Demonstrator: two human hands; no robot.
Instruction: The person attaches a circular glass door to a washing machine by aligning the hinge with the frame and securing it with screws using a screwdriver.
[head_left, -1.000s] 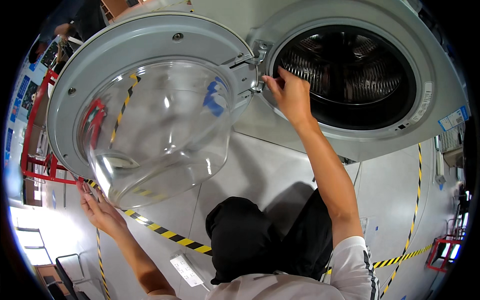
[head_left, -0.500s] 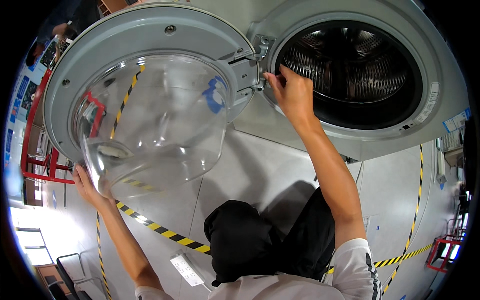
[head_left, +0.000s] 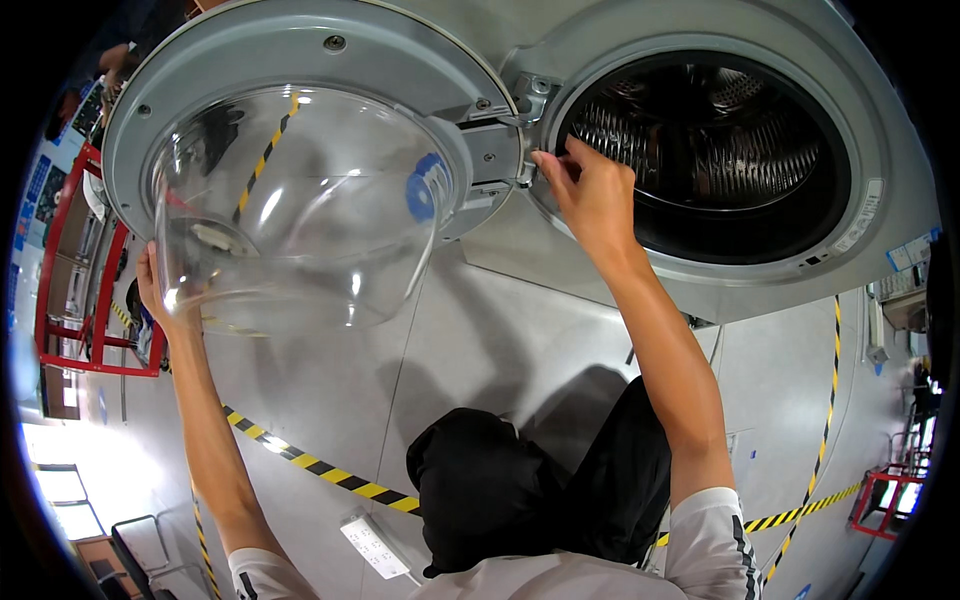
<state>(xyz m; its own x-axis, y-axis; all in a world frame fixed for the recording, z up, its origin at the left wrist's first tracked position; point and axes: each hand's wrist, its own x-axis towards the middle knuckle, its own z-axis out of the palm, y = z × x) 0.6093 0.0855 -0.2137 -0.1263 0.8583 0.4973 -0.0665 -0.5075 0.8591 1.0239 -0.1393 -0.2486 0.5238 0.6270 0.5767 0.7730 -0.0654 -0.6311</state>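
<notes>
Reaches with both bare arms spread wide, above knees in black trousers [head_left: 480, 490], toward a grey front-loading washing machine [head_left: 760, 288]. Extends the left hand [head_left: 168, 302] from the lower left, forearm nearly straight and rising steeply, to the left side of a broad, round, grey door [head_left: 270, 45] with screws set in its ring. Points the fingers of that hand upward at the outer edge, apparently in contact; cannot tell how firmly gripping. Raises the right hand [head_left: 597, 195] with elbow bent and wrist turned inward, up to the silvery metal hinge [head_left: 536, 88] between door and machine. Holds thumb and forefinger curled near each other at the lower part of the hinge; cannot tell whether gripping or merely touching.

Shows the door standing wide open to the left of the machine, attached at the hinge, with inner face turned into view. Bulges from the middle of that face in a deep, clear, see-through bowl [head_left: 320, 225], with a blue patch [head_left: 425, 190] at the right side, on the wall or seen through it.

Reveals, to the right of the hinge, a shiny ribbed metal drum [head_left: 750, 165] deep inside a wide black ring-shaped seal [head_left: 740, 240], with a dark, shadowed interior. Includes on the pale grey floor [head_left: 510, 370] a white rectangular power strip [head_left: 373, 547], near yellow-and-black striped tape [head_left: 350, 482].
</notes>
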